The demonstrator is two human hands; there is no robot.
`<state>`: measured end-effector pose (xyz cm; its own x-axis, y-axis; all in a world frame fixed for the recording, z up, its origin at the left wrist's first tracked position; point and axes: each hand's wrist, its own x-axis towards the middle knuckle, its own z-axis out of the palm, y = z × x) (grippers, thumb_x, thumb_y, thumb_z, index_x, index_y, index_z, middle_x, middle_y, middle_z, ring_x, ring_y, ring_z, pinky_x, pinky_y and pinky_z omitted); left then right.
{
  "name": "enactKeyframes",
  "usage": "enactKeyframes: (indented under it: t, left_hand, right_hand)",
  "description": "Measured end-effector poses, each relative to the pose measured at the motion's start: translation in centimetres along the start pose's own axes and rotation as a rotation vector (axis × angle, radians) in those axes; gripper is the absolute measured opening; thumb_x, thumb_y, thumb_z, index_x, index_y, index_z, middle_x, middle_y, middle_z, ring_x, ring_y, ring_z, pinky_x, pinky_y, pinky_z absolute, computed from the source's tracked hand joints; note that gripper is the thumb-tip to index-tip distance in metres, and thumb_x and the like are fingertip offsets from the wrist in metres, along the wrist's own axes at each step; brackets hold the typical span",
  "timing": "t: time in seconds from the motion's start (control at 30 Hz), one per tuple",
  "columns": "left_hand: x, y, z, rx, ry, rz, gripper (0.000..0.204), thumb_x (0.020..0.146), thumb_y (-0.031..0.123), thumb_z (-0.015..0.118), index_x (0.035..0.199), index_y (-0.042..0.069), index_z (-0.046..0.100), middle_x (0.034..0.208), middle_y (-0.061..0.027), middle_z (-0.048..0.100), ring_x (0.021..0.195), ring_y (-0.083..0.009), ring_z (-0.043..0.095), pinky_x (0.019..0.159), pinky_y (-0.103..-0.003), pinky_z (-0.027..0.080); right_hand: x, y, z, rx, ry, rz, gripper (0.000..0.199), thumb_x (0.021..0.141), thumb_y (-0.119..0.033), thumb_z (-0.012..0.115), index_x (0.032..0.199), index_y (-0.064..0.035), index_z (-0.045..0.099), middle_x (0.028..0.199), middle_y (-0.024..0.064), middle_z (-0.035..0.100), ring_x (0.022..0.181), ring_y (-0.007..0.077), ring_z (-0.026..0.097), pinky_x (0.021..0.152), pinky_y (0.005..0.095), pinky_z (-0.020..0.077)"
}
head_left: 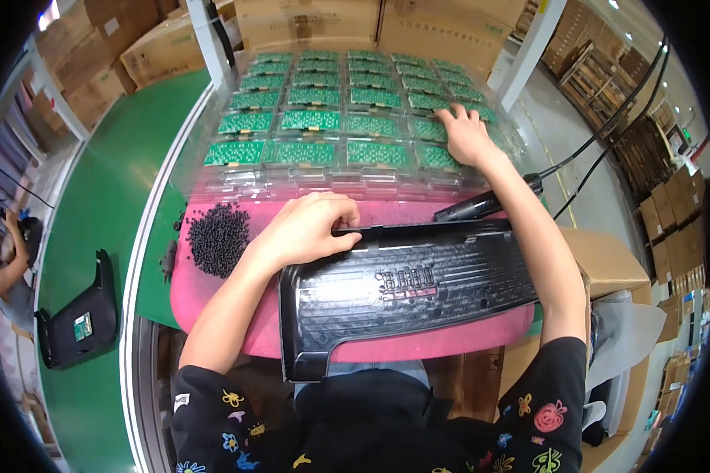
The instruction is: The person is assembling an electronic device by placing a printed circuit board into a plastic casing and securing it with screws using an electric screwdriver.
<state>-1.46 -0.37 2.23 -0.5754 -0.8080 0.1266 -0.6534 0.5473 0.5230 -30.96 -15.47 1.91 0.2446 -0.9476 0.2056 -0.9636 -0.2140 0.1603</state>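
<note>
A long black plastic housing (355, 307) lies across the pink mat (465, 335) in front of me, its ribbed inner side up and a group of small slots near its middle. My left hand (312, 227) grips its far edge toward the left, thumb on the inner side. My right hand (467, 138) reaches over the clear plastic tray (252, 178), fingers apart on the green circuit boards (376, 154) at its right side. Under that hand, part of a board is hidden. Several rows of boards fill the tray.
A pile of small black screws (219, 239) sits left of the housing. Near my right forearm lies a black electric screwdriver (469, 208) with a cable. An open carton (607, 260) stands at right. Farther left, another black housing (79, 315) holds a board, near another person (8, 268).
</note>
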Motion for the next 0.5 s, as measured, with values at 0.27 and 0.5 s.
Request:
enactKeyframes:
  t: [0.27,0.5]
  left_hand:
    - [-0.3,0.1,-0.4,-0.069,0.080,0.043,0.020,0.080,0.021,0.071,0.086,0.005,0.060,0.084,-0.0096,0.063,0.086,-0.0279,0.063,0.074,-0.041,0.050]
    - [-0.8,1.4,-1.2,0.078,0.624,0.273,0.059,0.068,0.001,0.079,0.122,0.007,0.057,0.120,-0.0146,0.055,0.114,-0.0325,0.056,0.095,-0.041,0.049]
  right_hand:
    - [0.8,1.2,0.2,-0.128,0.230,-0.200,0.055,0.082,-0.002,0.050,0.136,0.0017,0.043,0.149,0.0127,0.036,0.136,0.0348,0.036,0.110,0.0523,0.0317]
    - [-6.9,-4.3,-9.0,0.601,0.659,-0.449,0.014,0.080,-0.007,0.069,0.092,-0.0011,0.068,0.093,0.0105,0.069,0.092,0.0252,0.066,0.083,0.0334,0.0501]
